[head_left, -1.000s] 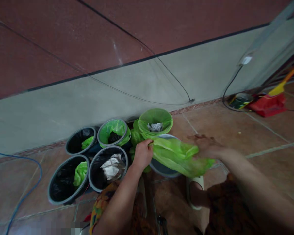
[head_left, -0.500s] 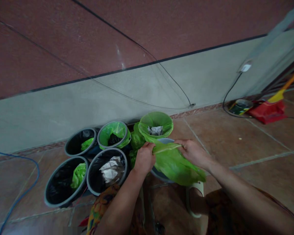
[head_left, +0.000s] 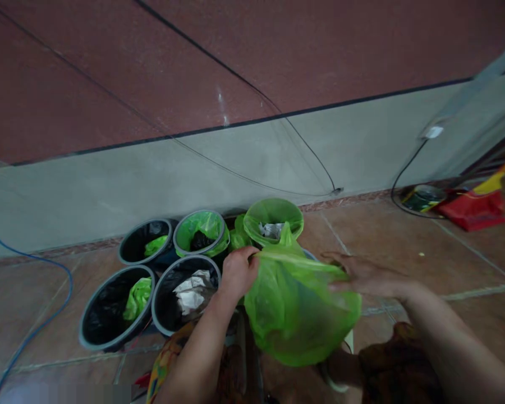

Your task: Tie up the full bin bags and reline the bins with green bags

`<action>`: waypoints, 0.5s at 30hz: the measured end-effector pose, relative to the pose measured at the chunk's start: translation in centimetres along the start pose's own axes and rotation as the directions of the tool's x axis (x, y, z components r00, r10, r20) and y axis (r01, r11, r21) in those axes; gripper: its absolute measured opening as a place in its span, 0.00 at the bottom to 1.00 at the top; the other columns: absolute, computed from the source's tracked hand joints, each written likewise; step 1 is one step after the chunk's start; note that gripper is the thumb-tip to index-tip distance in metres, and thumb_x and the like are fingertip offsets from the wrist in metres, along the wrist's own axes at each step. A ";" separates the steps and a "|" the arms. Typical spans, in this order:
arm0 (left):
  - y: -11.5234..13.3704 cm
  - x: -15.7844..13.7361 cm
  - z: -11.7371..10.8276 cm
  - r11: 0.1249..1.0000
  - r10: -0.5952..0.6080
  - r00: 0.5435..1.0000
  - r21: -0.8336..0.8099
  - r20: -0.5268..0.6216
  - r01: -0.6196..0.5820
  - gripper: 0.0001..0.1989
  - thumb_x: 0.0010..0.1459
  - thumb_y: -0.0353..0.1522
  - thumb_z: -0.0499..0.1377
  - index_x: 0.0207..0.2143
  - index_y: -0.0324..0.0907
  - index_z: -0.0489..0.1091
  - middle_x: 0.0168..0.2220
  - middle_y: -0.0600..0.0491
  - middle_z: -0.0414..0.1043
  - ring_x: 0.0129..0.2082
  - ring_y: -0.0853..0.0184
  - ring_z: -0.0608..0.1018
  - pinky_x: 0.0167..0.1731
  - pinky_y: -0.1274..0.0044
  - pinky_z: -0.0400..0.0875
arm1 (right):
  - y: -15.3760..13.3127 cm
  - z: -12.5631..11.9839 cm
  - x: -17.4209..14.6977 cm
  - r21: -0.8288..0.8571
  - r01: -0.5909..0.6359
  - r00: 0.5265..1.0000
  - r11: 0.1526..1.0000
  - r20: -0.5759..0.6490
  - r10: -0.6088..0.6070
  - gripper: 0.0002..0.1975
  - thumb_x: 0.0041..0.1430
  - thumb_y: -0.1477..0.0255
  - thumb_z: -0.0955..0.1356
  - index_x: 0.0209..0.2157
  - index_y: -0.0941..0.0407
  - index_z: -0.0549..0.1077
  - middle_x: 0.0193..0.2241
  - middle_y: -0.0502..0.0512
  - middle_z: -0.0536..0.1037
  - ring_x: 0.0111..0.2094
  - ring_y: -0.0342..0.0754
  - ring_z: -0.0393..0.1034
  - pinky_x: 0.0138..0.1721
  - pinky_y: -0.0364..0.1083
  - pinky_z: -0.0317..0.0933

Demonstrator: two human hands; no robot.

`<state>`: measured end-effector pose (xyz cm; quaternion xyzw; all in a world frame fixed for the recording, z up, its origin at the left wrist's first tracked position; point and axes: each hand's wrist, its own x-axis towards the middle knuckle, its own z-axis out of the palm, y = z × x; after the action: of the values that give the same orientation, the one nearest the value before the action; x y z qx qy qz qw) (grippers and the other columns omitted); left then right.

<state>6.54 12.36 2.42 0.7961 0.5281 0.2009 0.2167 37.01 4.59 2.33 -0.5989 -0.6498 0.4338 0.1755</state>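
A thin green plastic bag (head_left: 303,308), puffed out, hangs in front of me above a bin. My left hand (head_left: 239,275) is closed on the top left edge of the bag. Its thumb and fingers pinch the plastic. At the bag's right side is my right hand (head_left: 362,275), slightly blurred, its fingers apart and the thumb at the plastic. Behind the bag, a bin's grey rim (head_left: 309,255) shows only in part; the rest is hidden. Just beyond stands a bin lined in green (head_left: 273,209) with crumpled paper (head_left: 271,230) in it.
On the left stand several grey-rimmed bins, among them a black-lined bin (head_left: 96,314) holding a crumpled green bag (head_left: 137,297). A blue cable (head_left: 69,286) crosses the floor. A red dustpan (head_left: 473,210) and a tin (head_left: 423,197) lie by the wall at right.
The green bag has opened out and swung lower and nearer to me. My right hand has let go of the bag's edge and moved right. My left hand keeps its grip.
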 end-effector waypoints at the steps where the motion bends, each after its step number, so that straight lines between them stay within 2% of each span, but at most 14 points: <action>1: 0.3 -0.1 0.4 0.999 0.021 1.000 -0.027 0.007 -0.021 0.10 0.60 0.27 0.56 0.37 0.43 0.78 0.34 0.53 0.80 0.34 0.68 0.78 0.39 0.78 0.69 | -0.4 0.8 0.5 -0.056 0.038 0.996 0.998 -0.073 -0.042 0.39 0.46 0.57 0.75 0.60 0.53 0.70 0.55 0.60 0.76 0.53 0.59 0.72 0.54 0.54 0.66; 3: 1.1 -0.5 1.2 0.995 0.060 0.998 -0.081 0.015 -0.058 0.10 0.58 0.25 0.56 0.37 0.43 0.78 0.34 0.54 0.80 0.34 0.69 0.78 0.39 0.79 0.68 | -1.4 3.0 1.6 -0.146 0.078 0.976 0.986 -0.193 -0.106 0.41 0.47 0.60 0.74 0.64 0.52 0.65 0.59 0.61 0.72 0.58 0.59 0.68 0.58 0.56 0.63; 5: 1.8 -0.8 1.9 0.988 0.087 0.996 -0.126 0.015 -0.085 0.10 0.57 0.24 0.57 0.36 0.43 0.77 0.34 0.54 0.79 0.34 0.70 0.78 0.38 0.80 0.68 | -2.8 5.3 2.6 -0.198 0.131 0.955 0.971 -0.239 -0.177 0.36 0.51 0.63 0.72 0.62 0.52 0.66 0.58 0.60 0.73 0.56 0.57 0.70 0.58 0.55 0.63; 8: 2.4 -1.2 2.8 0.985 0.094 0.996 -0.143 0.004 -0.093 0.08 0.56 0.24 0.57 0.33 0.42 0.75 0.32 0.55 0.77 0.32 0.71 0.76 0.37 0.80 0.67 | -4.6 7.8 3.6 -0.285 0.147 0.952 0.947 -0.218 -0.213 0.16 0.62 0.67 0.63 0.49 0.54 0.76 0.46 0.59 0.80 0.45 0.53 0.76 0.49 0.50 0.67; 9: 2.4 -1.2 3.0 0.987 0.089 0.996 -0.134 0.001 -0.088 0.07 0.56 0.24 0.57 0.33 0.42 0.74 0.32 0.55 0.76 0.31 0.71 0.75 0.36 0.80 0.67 | -5.0 8.2 3.8 -0.317 0.127 0.955 0.940 -0.217 -0.202 0.15 0.64 0.68 0.61 0.43 0.54 0.77 0.41 0.58 0.81 0.42 0.52 0.76 0.45 0.49 0.67; 11: 2.3 -1.3 3.0 0.992 0.082 0.997 -0.101 0.002 -0.081 0.08 0.55 0.23 0.56 0.33 0.42 0.73 0.32 0.55 0.74 0.31 0.71 0.74 0.36 0.79 0.66 | -5.2 8.0 3.8 -0.363 0.079 0.953 0.929 -0.244 -0.177 0.17 0.66 0.69 0.58 0.36 0.54 0.77 0.35 0.58 0.81 0.38 0.51 0.77 0.41 0.47 0.66; 15: 1.4 -1.1 2.5 0.999 0.050 0.999 0.000 0.020 -0.050 0.13 0.50 0.19 0.55 0.35 0.43 0.71 0.36 0.54 0.72 0.33 0.70 0.73 0.38 0.79 0.67 | -3.6 5.4 3.1 -0.313 0.016 0.939 0.950 -0.323 -0.122 0.16 0.65 0.67 0.58 0.33 0.53 0.77 0.31 0.55 0.81 0.36 0.50 0.76 0.39 0.45 0.64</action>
<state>8.62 10.50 1.02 0.8112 0.5058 0.1981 0.2166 30.00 5.93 1.16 -0.6608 -0.6901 0.2124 0.2051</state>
